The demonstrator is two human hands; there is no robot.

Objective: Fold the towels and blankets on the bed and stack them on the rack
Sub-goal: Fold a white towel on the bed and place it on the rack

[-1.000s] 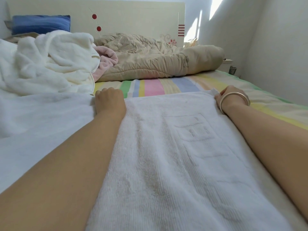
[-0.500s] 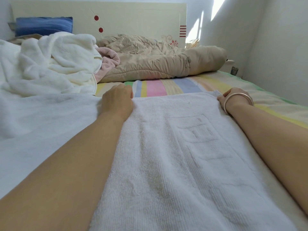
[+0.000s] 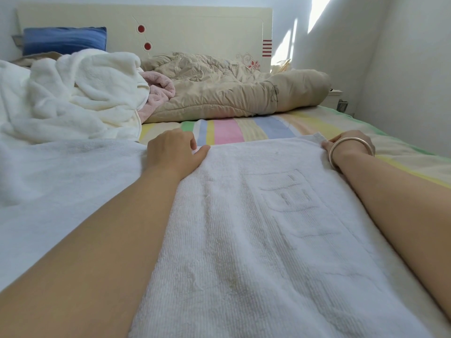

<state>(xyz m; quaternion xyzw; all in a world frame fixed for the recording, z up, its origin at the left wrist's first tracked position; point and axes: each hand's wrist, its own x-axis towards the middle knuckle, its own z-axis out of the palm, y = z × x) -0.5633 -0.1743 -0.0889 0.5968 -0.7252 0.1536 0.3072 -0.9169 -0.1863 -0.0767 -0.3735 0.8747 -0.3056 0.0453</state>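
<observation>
Towel: the white towel [image 3: 268, 240] is lying flat on the striped sheet [image 3: 229, 130], running from the bed's near edge towards its middle.
Left hand: the left hand [image 3: 173, 152] is curling round the towel's far left corner, thumb lying on top.
Right hand: the right hand [image 3: 346, 145], wearing a bangle [image 3: 351, 145], is gripping the slightly lifting far right corner; its fingers are mostly hidden.
Blanket: a white blanket [image 3: 73, 93] is lying crumpled by the left edge.
Pink towel: a pink towel [image 3: 158, 93] is peeking out just beside it.
Quilt: a beige quilt [image 3: 231, 91] is bunching along the head end.
Pillow: a blue pillow [image 3: 64, 40] is leaning at the far left corner.

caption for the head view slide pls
A white towel on the bed, far corners held by left hand and right hand
</observation>
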